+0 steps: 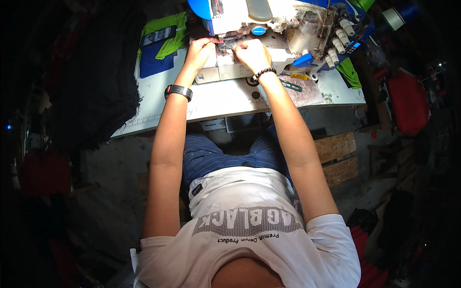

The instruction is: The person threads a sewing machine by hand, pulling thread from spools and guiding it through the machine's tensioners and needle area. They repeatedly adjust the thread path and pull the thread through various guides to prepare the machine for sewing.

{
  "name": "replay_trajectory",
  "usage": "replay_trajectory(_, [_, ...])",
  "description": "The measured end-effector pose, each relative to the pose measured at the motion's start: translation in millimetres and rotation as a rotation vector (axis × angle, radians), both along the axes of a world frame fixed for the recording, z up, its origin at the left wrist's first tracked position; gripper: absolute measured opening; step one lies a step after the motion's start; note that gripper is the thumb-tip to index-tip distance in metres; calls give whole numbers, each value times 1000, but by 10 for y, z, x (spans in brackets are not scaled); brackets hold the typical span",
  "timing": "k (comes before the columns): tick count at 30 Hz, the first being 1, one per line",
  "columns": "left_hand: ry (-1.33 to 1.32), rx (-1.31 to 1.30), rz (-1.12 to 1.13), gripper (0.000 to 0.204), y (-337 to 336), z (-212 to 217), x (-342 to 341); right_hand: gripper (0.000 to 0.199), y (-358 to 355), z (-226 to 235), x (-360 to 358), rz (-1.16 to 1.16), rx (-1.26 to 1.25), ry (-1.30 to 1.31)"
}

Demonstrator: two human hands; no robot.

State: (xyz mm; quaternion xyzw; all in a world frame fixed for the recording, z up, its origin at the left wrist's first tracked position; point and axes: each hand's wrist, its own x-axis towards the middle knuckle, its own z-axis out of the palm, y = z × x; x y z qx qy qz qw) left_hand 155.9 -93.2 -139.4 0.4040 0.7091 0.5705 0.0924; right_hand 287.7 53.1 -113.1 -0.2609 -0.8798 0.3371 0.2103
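Both my hands are at the needle area of a brightly lit sewing machine (283, 41) with several white tension dials, which looks like an overlocker. My left hand (200, 52) sits just left of the presser foot (222, 47), its thumb and forefinger drawn together toward it. To the right of the foot, my right hand (253, 54) is bent over with its fingertips pinched close to the needle. Anything between the fingers of either hand is too small and glare-washed to make out.
On the white table (221, 98), left of the machine, a phone (158, 35) lies on green and blue fabric pieces (156, 60). Dark cloth (96, 81) hangs over the table's left side. Green-handled thread snips (291, 86) rest at right. A thread cone (394, 19) stands farther right.
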Motion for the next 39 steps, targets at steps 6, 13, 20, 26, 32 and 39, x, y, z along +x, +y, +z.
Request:
replay_trajectory(6, [-9,61,9,27,9,9,34,24,-19,9,16,1,9,38])
replay_trajectory(13, [-21,73,25,25,-21,-9,20,24,4,8,-6,-17,13,-6])
replay_trajectory(20, [-7,63,36,26,-22,-7,15,24,-9,95,-29,14,-21,-74])
replay_trajectory(26, [-38,164,36,26,12,9,70,27,70,-21,-10,-68,63,13])
replay_trajectory(32, [-25,146,53,26,-28,-1,45,21,305,28,211,-148,140,20])
replay_trajectory(39, [-51,184,83,24,-14,-12,44,24,520,48,392,-183,309,80])
